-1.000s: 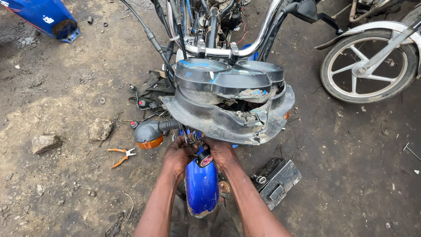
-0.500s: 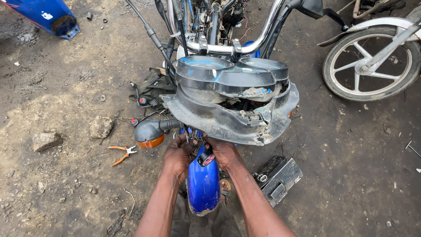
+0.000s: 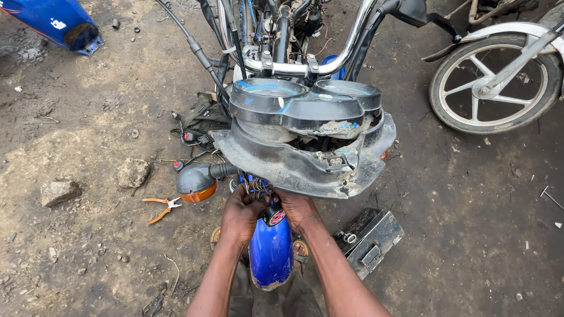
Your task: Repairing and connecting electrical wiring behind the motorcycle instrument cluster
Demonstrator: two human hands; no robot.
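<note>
Under cowl [image 3: 305,164], hands [image 3: 241,214] pinch wires [image 3: 257,188].

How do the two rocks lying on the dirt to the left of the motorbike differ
The far-left rock is angular and flat-sided; the rounder rock is lumpy. The far-left rock looks reddish-grey, the rounder rock paler tan. The rounder rock lies closer to the orange-handled pliers and the turn signal. Both rest loose on bare dirt.

My hands have barely shifted: the left hand [image 3: 239,212] and right hand [image 3: 298,210] have crept slightly higher under the grey headlight cowl [image 3: 305,167], closing in on the wire bundle [image 3: 257,188] above the blue fender [image 3: 270,252]. My view has tipped a little, sliding the bike lower in frame.
</note>
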